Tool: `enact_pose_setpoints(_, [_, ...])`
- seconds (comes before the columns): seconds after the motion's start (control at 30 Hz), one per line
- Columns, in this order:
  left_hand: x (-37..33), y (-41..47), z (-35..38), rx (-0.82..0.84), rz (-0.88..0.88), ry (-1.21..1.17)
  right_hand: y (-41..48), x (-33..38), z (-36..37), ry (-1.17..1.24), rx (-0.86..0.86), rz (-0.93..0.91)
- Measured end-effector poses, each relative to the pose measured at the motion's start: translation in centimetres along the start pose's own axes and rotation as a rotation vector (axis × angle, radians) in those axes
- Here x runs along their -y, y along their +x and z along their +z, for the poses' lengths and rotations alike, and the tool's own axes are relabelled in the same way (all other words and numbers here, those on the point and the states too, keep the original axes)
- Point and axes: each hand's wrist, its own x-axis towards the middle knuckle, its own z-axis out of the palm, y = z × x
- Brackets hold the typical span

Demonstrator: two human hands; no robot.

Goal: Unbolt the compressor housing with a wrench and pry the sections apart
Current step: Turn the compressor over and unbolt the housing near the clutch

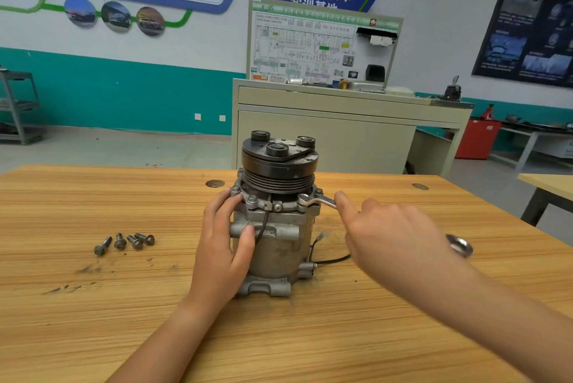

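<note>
Steel wrench (319, 201) on bolt (303, 198) | right grip (393, 240) round handle, seemingly loose | left grip (223, 246) clasps compressor housing (276, 246) | risk: slip, rounded head

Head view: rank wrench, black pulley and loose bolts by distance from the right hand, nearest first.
1. wrench: gripped in the right hand.
2. black pulley: atop the compressor, left of that hand.
3. loose bolts: far left on the table.
</note>
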Motion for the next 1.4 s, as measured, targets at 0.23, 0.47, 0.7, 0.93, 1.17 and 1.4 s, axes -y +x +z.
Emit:
enact_pose_setpoints(0.23, [0.4,-0.1,0.0,-0.012,-0.002,0.001,5.7,-3.0,2.1,-0.051,-0.113,0.0])
enact_pose_setpoints(0.47, [0.2,-0.1,-0.2,0.0,0.004,0.04,8.9,-2.3,6.0,0.037,-0.346,-0.059])
enact_pose_setpoints(0.7, [0.2,-0.2,-0.1,-0.007,-0.005,0.058,3.8,-2.6,4.5,0.531,-0.608,0.118])
enact_pose_setpoints(0.93, [0.3,-0.1,-0.1,-0.023,0.041,0.096,-0.4,-2.4,2.4,0.282,-0.299,0.09])
enact_pose_setpoints(1.17, [0.3,-0.1,0.0,-0.022,0.016,0.065,0.1,-2.4,1.0,0.116,-0.102,0.135])
enact_pose_setpoints(1.4, [0.2,0.0,0.0,-0.017,-0.009,0.042,-0.1,-1.8,0.4,0.201,-0.049,0.201])
